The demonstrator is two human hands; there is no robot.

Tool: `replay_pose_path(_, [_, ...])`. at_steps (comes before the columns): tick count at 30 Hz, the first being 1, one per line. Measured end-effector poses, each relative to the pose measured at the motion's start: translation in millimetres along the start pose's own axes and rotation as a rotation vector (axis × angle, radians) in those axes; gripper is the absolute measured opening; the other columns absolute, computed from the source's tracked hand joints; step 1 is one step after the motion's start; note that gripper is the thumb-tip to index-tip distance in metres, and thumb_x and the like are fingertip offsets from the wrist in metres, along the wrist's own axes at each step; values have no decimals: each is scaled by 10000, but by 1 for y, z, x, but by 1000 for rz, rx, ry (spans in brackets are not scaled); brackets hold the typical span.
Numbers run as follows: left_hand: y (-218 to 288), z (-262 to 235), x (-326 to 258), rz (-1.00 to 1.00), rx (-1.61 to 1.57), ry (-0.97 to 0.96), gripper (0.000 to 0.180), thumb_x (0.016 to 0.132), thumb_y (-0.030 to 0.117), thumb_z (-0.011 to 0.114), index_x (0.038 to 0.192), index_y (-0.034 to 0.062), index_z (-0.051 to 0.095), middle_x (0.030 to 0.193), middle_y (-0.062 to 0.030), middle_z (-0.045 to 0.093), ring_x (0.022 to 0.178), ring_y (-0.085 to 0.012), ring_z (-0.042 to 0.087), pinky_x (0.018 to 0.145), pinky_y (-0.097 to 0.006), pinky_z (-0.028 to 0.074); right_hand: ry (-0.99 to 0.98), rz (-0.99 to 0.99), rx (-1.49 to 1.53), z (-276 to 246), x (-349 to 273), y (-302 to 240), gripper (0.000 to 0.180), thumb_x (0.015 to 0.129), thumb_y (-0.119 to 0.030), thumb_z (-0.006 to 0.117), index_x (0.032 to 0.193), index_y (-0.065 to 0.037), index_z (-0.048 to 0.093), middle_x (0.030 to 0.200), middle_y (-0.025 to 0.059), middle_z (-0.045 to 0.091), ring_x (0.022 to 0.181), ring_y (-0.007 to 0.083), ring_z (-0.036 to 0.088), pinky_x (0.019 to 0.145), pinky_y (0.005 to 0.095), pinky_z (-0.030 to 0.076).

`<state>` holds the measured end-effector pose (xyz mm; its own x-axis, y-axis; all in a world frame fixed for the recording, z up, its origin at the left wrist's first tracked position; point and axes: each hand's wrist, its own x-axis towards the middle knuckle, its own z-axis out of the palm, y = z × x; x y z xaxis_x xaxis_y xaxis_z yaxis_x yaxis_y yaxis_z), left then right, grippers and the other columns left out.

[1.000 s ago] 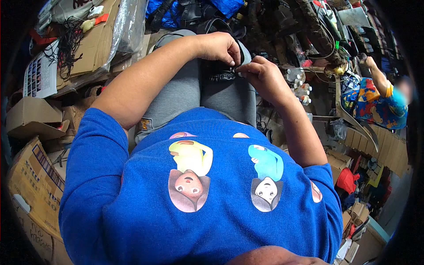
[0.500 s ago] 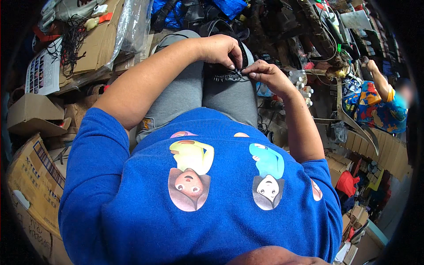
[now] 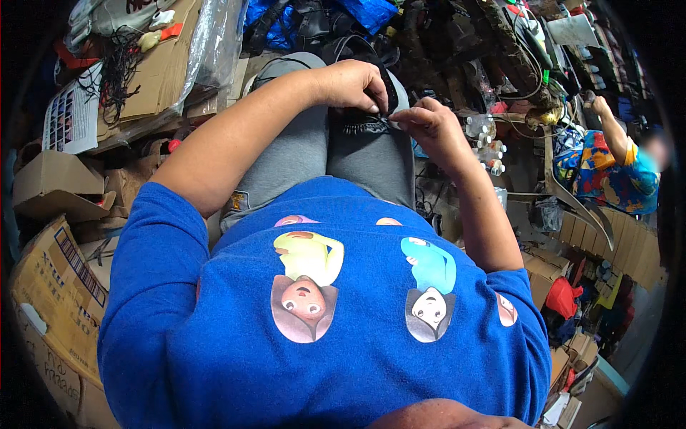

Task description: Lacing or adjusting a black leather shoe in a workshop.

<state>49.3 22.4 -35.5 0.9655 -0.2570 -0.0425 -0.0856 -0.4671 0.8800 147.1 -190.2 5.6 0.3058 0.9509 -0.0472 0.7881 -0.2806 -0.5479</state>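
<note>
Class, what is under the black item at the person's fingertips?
Grey trousers show on the near side of the black item. What lies directly beneath it is covered; the left hand hides part of it too.

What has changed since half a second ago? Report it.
The right hand has shifted slightly toward the body, hiding more of the blue item behind it. No clear grasp or release shows. The left hand stays at the black item over the grey trousers.
</note>
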Motion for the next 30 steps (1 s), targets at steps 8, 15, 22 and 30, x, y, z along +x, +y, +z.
replay_pose_path(8, [0,-3,9,-64,-27,-84,190,779,162,684,936,61,716,936,-93,590,941,-232,577,855,-326,451,-5,7,113,7,7,1,225,755,-24,684,929,-161,719,823,76,577,787,235,606,709,326,497])
replay_pose_path(15, [-3,-7,4,-4,-90,-97,205,775,166,682,953,70,721,941,-94,591,949,-234,574,867,-325,447,-145,138,256,-5,0,12,241,819,-8,653,1007,-145,716,816,4,519,780,123,532,728,266,451])
replay_pose_path(22, [0,-6,6,-52,-110,-92,203,773,134,662,956,72,723,956,-90,585,953,-222,571,875,-323,446,-261,143,431,-5,14,31,291,792,33,622,1014,-127,722,897,33,572,903,148,565,831,270,461])
replay_pose_path(30, [-2,-5,8,-80,-141,-124,208,750,88,650,943,63,721,948,-91,594,944,-213,579,871,-316,457,-278,156,456,-3,15,30,233,817,-16,643,1011,-118,724,927,29,599,931,147,562,853,276,449])
